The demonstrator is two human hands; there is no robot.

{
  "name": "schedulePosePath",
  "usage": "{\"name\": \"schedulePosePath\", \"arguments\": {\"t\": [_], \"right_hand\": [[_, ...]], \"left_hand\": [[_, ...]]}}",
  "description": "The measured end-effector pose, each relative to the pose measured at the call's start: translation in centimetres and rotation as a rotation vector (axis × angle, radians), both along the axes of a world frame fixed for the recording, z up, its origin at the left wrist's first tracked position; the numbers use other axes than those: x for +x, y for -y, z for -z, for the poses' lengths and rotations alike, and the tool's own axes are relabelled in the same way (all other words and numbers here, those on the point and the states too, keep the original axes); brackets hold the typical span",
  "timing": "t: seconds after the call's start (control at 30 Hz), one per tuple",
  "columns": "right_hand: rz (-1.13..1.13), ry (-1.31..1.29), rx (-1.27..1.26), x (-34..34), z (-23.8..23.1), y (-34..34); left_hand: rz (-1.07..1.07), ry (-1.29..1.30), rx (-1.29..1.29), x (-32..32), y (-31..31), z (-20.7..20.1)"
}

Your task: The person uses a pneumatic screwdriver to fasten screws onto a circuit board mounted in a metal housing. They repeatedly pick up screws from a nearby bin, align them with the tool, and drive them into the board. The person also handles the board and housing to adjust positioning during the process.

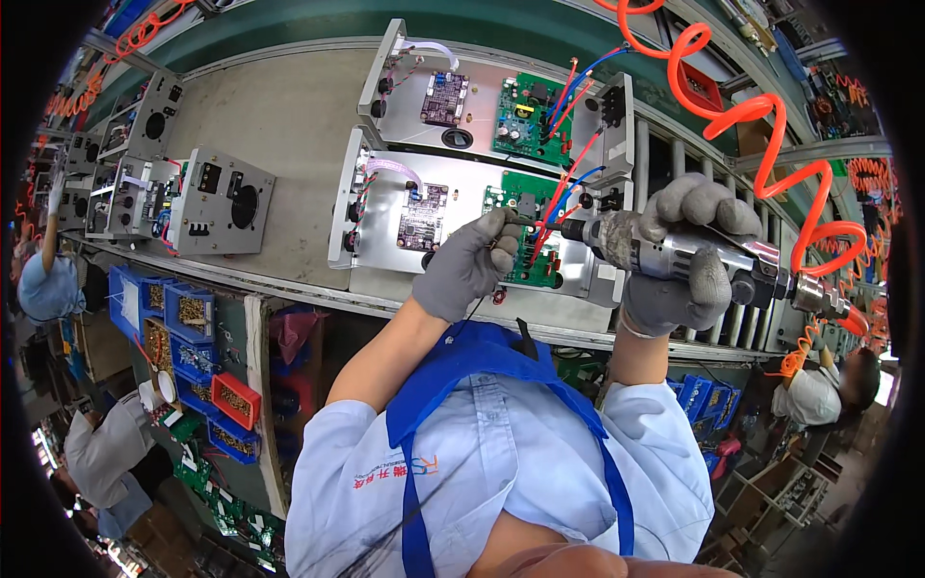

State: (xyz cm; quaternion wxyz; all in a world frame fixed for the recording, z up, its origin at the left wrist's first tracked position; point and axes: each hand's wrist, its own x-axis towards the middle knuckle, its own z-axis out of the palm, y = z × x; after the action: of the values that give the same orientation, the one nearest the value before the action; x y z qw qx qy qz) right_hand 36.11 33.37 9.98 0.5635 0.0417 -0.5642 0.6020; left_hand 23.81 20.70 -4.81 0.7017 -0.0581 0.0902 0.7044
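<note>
Both gloved hands raised, left hand [469, 265] pinching, right hand [686, 255] fisted.

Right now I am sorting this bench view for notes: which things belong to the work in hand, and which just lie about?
In hand:
- right hand gripping the pneumatic screwdriver
- left hand steadying its tip
- near metal chassis with green circuit board
- orange coiled air hose

Lying about:
- second chassis behind
- grey units
- blue parts bins
- red tray
</note>
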Motion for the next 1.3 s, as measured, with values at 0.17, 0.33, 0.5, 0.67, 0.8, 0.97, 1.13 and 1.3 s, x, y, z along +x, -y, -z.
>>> {"name": "schedulePosePath", "arguments": {"t": [0.17,0.33,0.5,0.67,0.8,0.97,1.13,1.3], "right_hand": [[0.125,0.092,-0.044,-0.5,0.6,0.2],[0.081,0.318,-0.116,-0.8,2.2,-0.5],[0.155,0.501,-0.197,-1.9,3.3,-0.8],[0.189,0.485,-0.194,-2.6,3.6,-0.8],[0.251,0.561,-0.191,-3.7,3.2,-0.5],[0.203,0.55,-0.232,-3.3,4.3,-1.2],[0.088,0.486,-0.202,-2.9,3.0,-1.4],[-0.101,0.083,-0.163,0.0,-1.4,0.8]], "left_hand": [[0.071,-0.056,-0.168,0.5,-1.0,-0.1],[0.001,-0.21,-0.244,0.5,1.5,-2.1],[0.026,-0.372,-0.236,0.0,2.6,0.2],[0.074,-0.361,-0.179,-0.4,3.1,0.2],[0.041,-0.459,-0.182,-0.2,3.0,0.5],[0.007,-0.564,-0.262,-0.2,2.9,-1.3],[-0.019,-0.516,-0.291,0.3,2.9,-1.3],[-0.083,-0.242,-0.088,0.6,2.2,0.6]]}}
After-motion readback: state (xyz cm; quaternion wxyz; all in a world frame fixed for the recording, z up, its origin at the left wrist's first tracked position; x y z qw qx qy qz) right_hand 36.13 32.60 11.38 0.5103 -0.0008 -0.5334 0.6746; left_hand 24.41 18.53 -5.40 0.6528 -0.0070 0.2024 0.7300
